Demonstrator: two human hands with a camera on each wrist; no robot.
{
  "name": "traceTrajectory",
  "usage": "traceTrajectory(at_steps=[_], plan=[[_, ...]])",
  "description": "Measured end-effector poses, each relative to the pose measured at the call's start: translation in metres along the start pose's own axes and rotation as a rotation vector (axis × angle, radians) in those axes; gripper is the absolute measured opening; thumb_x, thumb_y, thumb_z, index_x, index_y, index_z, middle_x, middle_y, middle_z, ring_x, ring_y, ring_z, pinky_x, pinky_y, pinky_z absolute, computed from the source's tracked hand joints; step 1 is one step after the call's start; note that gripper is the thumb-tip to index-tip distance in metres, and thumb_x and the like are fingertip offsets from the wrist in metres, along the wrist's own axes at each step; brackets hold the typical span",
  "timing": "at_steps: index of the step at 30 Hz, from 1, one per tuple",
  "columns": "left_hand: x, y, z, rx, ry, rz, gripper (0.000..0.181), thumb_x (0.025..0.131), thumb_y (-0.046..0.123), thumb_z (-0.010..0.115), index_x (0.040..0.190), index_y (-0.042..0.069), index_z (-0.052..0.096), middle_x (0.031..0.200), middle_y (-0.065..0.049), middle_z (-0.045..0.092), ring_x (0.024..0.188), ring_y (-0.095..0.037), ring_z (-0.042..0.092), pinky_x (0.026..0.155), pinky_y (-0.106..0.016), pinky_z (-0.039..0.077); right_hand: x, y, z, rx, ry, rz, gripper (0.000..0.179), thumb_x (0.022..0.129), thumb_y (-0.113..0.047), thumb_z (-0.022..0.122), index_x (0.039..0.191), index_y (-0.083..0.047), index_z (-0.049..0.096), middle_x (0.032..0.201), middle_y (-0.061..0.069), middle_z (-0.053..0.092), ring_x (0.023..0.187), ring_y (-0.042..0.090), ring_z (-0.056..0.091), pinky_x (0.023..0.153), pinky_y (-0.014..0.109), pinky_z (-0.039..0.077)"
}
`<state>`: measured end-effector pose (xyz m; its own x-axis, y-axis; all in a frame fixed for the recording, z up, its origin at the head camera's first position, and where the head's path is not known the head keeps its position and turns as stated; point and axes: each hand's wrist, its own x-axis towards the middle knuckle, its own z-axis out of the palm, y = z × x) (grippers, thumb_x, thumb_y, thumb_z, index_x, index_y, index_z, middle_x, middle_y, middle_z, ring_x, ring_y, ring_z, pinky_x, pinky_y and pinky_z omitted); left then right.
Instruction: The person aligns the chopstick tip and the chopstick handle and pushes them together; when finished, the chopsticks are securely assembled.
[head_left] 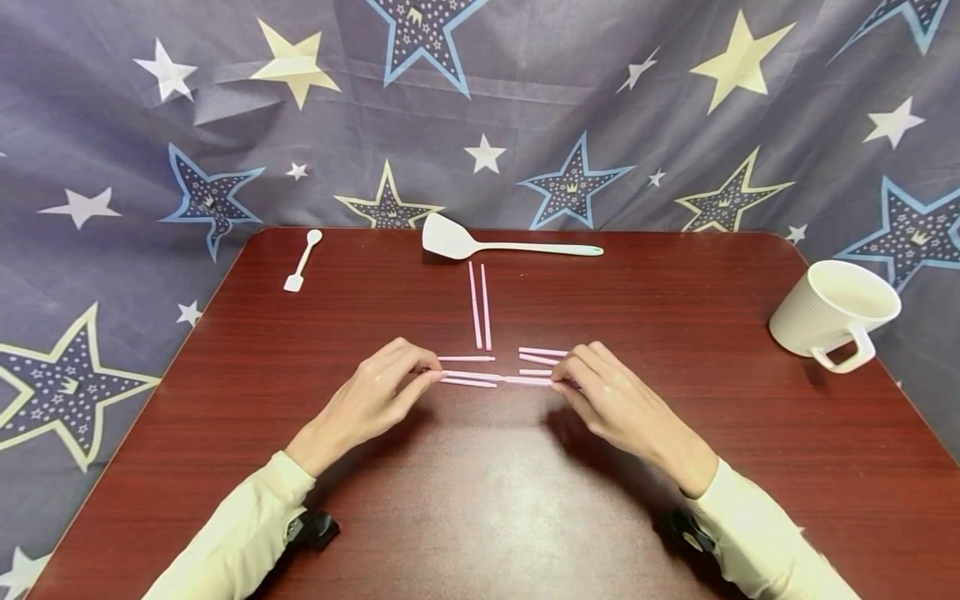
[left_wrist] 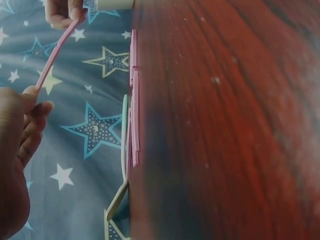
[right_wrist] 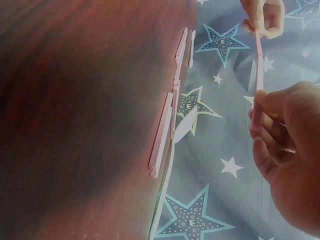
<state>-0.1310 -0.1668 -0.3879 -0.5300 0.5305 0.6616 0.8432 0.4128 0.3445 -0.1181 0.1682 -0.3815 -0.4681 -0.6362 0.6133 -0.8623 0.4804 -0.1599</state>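
Observation:
A thin pink straw point(head_left: 480, 377) with a step in its width near the middle spans the space between both hands. My left hand point(head_left: 382, 392) pinches its left end between thumb and fingers. At the other end, my right hand point(head_left: 618, 400) pinches it the same way. Both wrist views show this straw point(left_wrist: 52, 57) raised off the table. Just behind it, several shorter pink straws lie in loose groups: a left straw point(head_left: 461, 359), a right straw point(head_left: 542, 352) partly behind my right fingers, and an upright pair including one straw point(head_left: 486, 308) farther back.
A white spatula point(head_left: 450, 237) lies along the table's point(head_left: 360, 300) back edge. Toward the back left is a small white double-ended spoon point(head_left: 303, 262). A ribbed white mug point(head_left: 810, 312) stands near the right edge. A star-patterned cloth point(head_left: 480, 108) hangs behind.

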Motion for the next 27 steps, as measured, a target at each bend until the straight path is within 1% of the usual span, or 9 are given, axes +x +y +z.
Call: traceTrajectory(at_steps=[3,7,9,11,13,16,20,24,27], plan=[[0.001,0.003,0.001,-0.091,0.064,-0.061,0.024,0.085,-0.006,0.079,0.099,0.010,0.069,0.089,0.004,0.065,0.079,-0.011,0.058,0.067,-0.026,0.047,0.000,-0.001,0.002,0.007,0.002,0.011,0.017,0.108,-0.016,0.055,0.101,-0.002,0.061,0.094,0.004,0.060,0.085,0.022,0.054,0.076,0.036,0.046],[0.005,0.008,0.002,-0.233,0.140,-0.187,0.024,0.085,-0.010,0.078,0.098,0.009,0.071,0.086,0.004,0.069,0.077,-0.011,0.062,0.071,-0.023,0.049,-0.002,-0.004,0.005,0.016,0.004,0.038,0.008,0.098,-0.005,0.067,0.102,-0.002,0.061,0.092,0.004,0.061,0.084,0.020,0.057,0.073,0.035,0.048],[0.008,0.011,0.002,-0.306,0.174,-0.261,0.020,0.088,-0.009,0.076,0.098,0.008,0.072,0.086,0.002,0.071,0.079,-0.011,0.065,0.075,-0.022,0.050,-0.002,-0.005,0.007,0.029,0.019,0.047,0.008,0.098,-0.006,0.067,0.103,-0.003,0.061,0.092,0.003,0.063,0.082,0.019,0.058,0.072,0.035,0.050],[0.012,0.014,0.003,-0.375,0.208,-0.334,0.017,0.090,-0.008,0.075,0.098,0.006,0.072,0.087,-0.001,0.072,0.080,-0.011,0.065,0.076,-0.021,0.051,-0.002,-0.006,0.010,0.053,0.041,0.055,0.008,0.103,-0.011,0.064,0.103,-0.003,0.061,0.092,0.002,0.064,0.082,0.018,0.059,0.070,0.035,0.051],[0.016,0.016,0.004,-0.417,0.250,-0.375,0.015,0.091,-0.007,0.074,0.099,0.005,0.072,0.087,-0.003,0.072,0.080,-0.010,0.065,0.076,-0.021,0.051,-0.001,-0.008,0.014,0.096,0.066,0.070,0.010,0.105,-0.014,0.061,0.103,-0.004,0.063,0.092,0.001,0.064,0.083,0.017,0.060,0.070,0.034,0.052],[0.024,0.018,0.005,-0.460,0.309,-0.392,0.014,0.092,-0.007,0.073,0.101,0.003,0.072,0.087,-0.005,0.072,0.079,-0.010,0.065,0.072,-0.021,0.051,0.000,-0.012,0.019,0.189,0.087,0.116,0.004,0.101,-0.007,0.066,0.104,-0.004,0.065,0.092,-0.001,0.064,0.083,0.015,0.061,0.069,0.033,0.054],[0.039,0.022,0.006,-0.495,0.355,-0.370,0.018,0.091,-0.007,0.074,0.107,-0.001,0.070,0.084,-0.009,0.073,0.076,-0.011,0.066,0.069,-0.022,0.050,0.002,-0.020,0.024,0.338,0.062,0.222,0.017,0.092,0.005,0.072,0.105,-0.004,0.068,0.092,-0.002,0.067,0.083,0.012,0.063,0.070,0.030,0.055],[0.056,0.027,0.008,-0.543,0.376,-0.366,0.018,0.091,-0.006,0.074,0.107,-0.004,0.069,0.083,-0.013,0.072,0.075,-0.010,0.065,0.070,-0.023,0.051,0.006,-0.030,0.027,0.480,0.002,0.346,0.013,0.094,0.002,0.072,0.103,-0.006,0.070,0.088,0.000,0.070,0.082,0.010,0.063,0.071,0.029,0.054],[0.069,0.031,0.011,-0.582,0.376,-0.380,0.015,0.091,-0.005,0.074,0.105,-0.005,0.069,0.084,-0.009,0.072,0.076,-0.012,0.066,0.070,-0.023,0.051,0.010,-0.036,0.030,0.574,-0.026,0.415,0.009,0.095,-0.001,0.072,0.101,-0.007,0.070,0.084,0.001,0.070,0.081,0.011,0.063,0.073,0.029,0.053]])
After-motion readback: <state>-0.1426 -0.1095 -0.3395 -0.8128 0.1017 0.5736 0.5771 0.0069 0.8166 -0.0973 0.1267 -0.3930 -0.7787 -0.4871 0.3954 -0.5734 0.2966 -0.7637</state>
